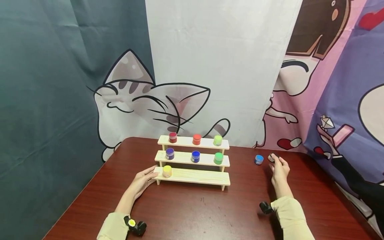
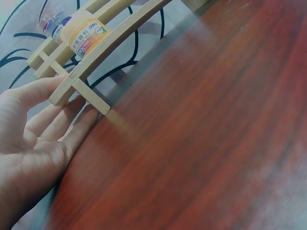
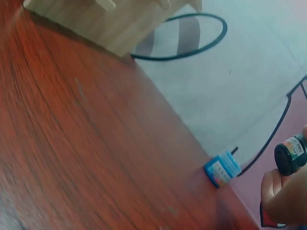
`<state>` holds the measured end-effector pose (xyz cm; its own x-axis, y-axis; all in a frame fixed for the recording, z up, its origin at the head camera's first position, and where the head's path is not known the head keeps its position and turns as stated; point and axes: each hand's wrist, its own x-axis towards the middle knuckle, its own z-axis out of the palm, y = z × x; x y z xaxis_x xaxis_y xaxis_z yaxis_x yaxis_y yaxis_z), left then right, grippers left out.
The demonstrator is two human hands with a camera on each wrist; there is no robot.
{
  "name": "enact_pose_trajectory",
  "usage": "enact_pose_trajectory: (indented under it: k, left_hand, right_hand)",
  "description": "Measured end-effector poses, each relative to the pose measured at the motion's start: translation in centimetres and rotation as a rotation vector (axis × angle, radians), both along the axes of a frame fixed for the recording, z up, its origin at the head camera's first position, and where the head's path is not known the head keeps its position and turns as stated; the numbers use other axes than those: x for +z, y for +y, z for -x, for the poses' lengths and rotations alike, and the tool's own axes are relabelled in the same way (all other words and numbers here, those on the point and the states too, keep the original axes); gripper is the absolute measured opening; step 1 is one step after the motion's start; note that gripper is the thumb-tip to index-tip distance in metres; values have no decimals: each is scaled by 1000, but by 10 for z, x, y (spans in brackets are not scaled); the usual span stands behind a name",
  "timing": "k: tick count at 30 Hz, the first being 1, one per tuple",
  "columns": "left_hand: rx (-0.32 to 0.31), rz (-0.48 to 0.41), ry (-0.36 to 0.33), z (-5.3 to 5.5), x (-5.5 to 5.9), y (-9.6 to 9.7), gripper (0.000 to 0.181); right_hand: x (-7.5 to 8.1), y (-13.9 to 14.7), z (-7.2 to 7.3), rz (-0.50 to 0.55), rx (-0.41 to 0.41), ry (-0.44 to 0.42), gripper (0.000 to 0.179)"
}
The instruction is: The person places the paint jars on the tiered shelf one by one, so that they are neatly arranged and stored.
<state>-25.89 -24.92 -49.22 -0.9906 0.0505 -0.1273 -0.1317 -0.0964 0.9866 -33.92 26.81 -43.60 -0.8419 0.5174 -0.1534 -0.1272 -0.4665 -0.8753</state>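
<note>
A three-tier wooden display stand (image 1: pixel 192 175) stands on the table. My left hand (image 1: pixel 143 181) holds the left end of its lowest shelf, thumb at the board and fingers beneath, by the leg, in the left wrist view. Near that hand a yellow paint jar (image 1: pixel 167 171) sits on the lowest shelf. At the right, my right hand (image 1: pixel 280 170) pinches a black paint jar (image 3: pixel 290 155), its label showing in the right wrist view. Just left of it, a light-blue paint jar (image 1: pixel 259 160) stands on the table.
On the middle shelf are purple (image 1: pixel 169 153), blue (image 1: pixel 195 156) and green (image 1: pixel 218 158) jars. Dark red (image 1: pixel 172 137), orange-red (image 1: pixel 196 139) and light green (image 1: pixel 217 140) jars line the top shelf. A printed cloth backdrop (image 1: pixel 222 66) rises behind the reddish-brown table (image 1: pixel 186 213).
</note>
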Motion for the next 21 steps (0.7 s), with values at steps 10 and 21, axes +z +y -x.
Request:
enact_pose_trajectory:
  k: [10, 21]
  left_hand:
    - [-9, -6, -1, 0, 2, 0, 63]
    - [8, -21, -10, 1, 2, -1, 63]
  right_hand:
    - [16, -20, -9, 120, 105, 121, 16]
    - [34, -48, -28, 67, 448, 283, 10]
